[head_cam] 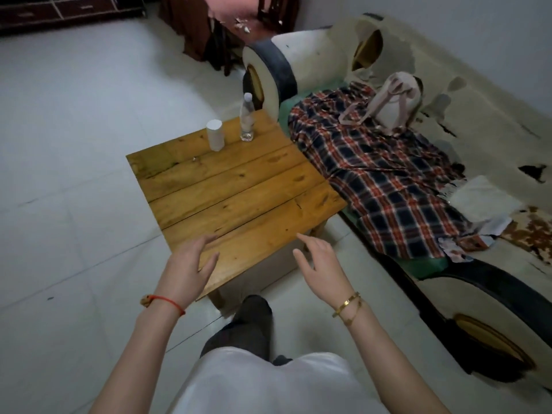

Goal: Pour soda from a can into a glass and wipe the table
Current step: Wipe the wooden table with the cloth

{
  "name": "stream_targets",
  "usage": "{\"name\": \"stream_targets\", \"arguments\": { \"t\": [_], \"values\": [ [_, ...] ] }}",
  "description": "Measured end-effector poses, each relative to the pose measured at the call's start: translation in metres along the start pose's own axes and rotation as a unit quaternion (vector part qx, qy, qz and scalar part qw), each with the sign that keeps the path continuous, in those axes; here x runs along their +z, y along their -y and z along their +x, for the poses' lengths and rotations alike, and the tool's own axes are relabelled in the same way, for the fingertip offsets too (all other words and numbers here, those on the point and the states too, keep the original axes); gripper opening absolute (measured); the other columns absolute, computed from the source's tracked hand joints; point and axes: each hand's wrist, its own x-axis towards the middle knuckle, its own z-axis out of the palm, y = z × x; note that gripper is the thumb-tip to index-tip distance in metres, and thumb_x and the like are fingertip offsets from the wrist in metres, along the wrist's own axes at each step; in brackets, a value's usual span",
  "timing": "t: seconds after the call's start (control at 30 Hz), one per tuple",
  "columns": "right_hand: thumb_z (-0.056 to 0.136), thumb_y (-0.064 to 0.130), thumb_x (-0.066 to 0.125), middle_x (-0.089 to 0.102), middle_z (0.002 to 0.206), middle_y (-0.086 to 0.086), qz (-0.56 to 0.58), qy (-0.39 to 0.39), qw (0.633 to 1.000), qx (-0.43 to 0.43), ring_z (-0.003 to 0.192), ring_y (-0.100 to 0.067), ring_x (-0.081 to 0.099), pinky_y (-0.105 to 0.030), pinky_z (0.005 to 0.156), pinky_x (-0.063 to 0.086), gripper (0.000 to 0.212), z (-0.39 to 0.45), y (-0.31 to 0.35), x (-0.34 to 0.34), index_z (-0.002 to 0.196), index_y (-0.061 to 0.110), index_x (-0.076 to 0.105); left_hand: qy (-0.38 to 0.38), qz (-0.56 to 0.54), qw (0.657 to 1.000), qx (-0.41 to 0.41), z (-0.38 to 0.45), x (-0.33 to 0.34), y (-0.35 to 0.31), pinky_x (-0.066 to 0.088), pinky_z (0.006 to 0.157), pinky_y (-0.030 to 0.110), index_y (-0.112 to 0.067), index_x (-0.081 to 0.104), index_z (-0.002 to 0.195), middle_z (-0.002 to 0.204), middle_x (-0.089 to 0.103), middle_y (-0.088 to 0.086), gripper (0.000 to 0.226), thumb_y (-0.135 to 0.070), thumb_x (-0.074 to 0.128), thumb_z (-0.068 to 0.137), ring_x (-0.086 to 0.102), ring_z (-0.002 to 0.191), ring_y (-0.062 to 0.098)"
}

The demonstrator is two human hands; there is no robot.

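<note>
Both hands hover at the near edge of the wooden table (239, 186), empty: the left hand (186, 264) spreads its relaxed fingers just over the near left corner, and the right hand (318, 261) hangs beyond the near right edge with its index finger extended and nothing held. Farther out, at the far side of the tabletop, a white roll of paper (215, 135) stands upright, with a clear plastic bottle (247, 119) just to its right. No can or glass shows anywhere in view, so I cannot place them. Judging by this, pouring has not begun; the next move calls for fetching the drink and vessel, or reaching far for the paper.
</note>
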Motion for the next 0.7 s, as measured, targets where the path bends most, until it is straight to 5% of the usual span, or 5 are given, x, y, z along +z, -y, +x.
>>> {"name": "stream_targets", "arguments": {
  "t": [0.7],
  "values": [
    [0.102,0.036,0.040,0.048,0.142,0.003,-0.018,0.120,0.987,-0.104,0.135,-0.013,0.035,-0.033,0.114,0.031,0.045,0.285,0.055,-0.012,0.144,0.021,0.041,-0.096,-0.021,0.988,-0.121,0.200,-0.034,0.047,0.047,0.099,0.039,-0.017,0.056,0.130,0.127,0.062,0.004,0.035,-0.026,0.056,0.096,0.057,0.117,0.023]
  ]
}}
